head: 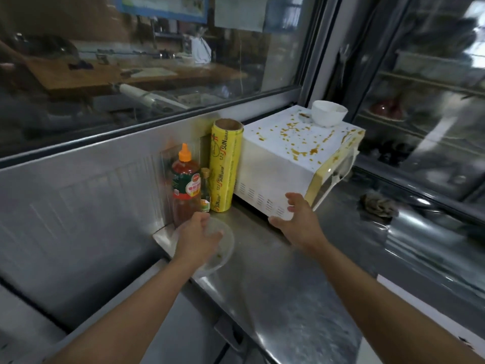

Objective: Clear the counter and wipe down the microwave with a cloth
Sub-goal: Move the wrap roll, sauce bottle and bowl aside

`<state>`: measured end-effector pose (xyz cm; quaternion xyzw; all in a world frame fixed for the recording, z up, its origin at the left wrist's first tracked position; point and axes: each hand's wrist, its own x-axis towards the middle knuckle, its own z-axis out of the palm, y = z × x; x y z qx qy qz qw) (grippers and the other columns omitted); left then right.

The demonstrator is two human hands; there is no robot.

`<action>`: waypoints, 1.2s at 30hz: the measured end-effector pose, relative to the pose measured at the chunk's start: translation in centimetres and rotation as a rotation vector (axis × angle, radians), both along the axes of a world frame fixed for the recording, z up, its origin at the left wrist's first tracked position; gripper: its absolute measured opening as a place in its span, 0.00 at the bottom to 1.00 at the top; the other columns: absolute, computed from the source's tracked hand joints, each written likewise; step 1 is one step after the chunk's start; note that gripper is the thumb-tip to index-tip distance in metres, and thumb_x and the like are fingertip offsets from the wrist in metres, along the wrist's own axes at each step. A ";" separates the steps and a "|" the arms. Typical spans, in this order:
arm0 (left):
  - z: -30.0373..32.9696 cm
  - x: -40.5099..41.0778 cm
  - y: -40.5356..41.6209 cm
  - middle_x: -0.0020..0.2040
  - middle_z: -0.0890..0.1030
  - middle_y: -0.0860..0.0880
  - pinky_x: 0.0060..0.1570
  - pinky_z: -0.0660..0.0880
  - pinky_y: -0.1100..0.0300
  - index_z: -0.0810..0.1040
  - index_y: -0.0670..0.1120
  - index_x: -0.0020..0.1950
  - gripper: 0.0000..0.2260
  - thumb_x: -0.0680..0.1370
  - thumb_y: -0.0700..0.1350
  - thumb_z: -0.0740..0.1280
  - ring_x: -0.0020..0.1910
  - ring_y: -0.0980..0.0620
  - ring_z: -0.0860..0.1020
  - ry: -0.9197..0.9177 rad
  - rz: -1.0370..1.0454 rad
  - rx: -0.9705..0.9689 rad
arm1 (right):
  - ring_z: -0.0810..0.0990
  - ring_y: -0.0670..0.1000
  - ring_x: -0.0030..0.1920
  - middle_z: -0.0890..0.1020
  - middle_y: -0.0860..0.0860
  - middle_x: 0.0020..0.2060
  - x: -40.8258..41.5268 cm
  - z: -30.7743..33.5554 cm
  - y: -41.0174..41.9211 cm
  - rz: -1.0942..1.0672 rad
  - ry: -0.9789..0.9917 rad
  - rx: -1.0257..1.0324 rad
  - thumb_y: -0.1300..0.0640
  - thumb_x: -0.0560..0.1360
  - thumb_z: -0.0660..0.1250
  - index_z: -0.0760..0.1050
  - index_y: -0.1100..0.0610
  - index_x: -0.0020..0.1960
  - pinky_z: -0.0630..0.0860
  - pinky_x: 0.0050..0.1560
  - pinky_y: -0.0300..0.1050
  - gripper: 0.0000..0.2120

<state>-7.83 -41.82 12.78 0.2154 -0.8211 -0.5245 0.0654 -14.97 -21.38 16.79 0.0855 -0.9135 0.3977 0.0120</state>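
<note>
A white microwave (283, 153) stands on the steel counter (275, 285), its top spattered with orange-brown sauce. A white bowl (328, 112) sits on its far top corner. My right hand (296, 219) rests against the microwave's near lower side, fingers spread. My left hand (196, 237) grips a clear, soiled plate (223, 253) lying at the counter's left end. A dark crumpled cloth (378, 204) lies on the counter to the right of the microwave.
A yellow roll of cling film (225, 164) stands upright against the microwave's left side. Next to it are a red sauce bottle (185, 185) and a small dark bottle (205, 190). A glass window runs behind; glass cabinet doors stand at right.
</note>
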 end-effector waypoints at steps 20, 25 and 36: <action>3.4 -2.8 23.3 0.53 0.76 0.45 0.49 0.73 0.57 0.70 0.44 0.62 0.22 0.71 0.44 0.73 0.49 0.47 0.76 0.011 -0.183 -0.035 | 0.68 0.53 0.67 0.68 0.55 0.67 2.1 1.6 24.0 -0.077 0.024 -0.020 0.51 0.69 0.74 0.60 0.56 0.72 0.67 0.60 0.42 0.37; 4.0 -3.2 32.5 0.54 0.76 0.47 0.53 0.73 0.56 0.70 0.47 0.63 0.22 0.72 0.47 0.72 0.53 0.47 0.76 0.009 -0.131 -0.061 | 0.70 0.48 0.62 0.69 0.53 0.66 1.4 2.4 32.4 -0.005 0.037 -0.068 0.53 0.69 0.74 0.62 0.56 0.70 0.68 0.57 0.40 0.34; 6.5 -5.6 44.5 0.54 0.75 0.48 0.47 0.69 0.59 0.69 0.47 0.65 0.22 0.73 0.48 0.71 0.51 0.50 0.75 0.003 -0.075 -0.119 | 0.72 0.48 0.63 0.72 0.48 0.63 -2.3 3.4 44.9 0.084 0.034 -0.127 0.51 0.67 0.75 0.66 0.52 0.67 0.69 0.62 0.43 0.32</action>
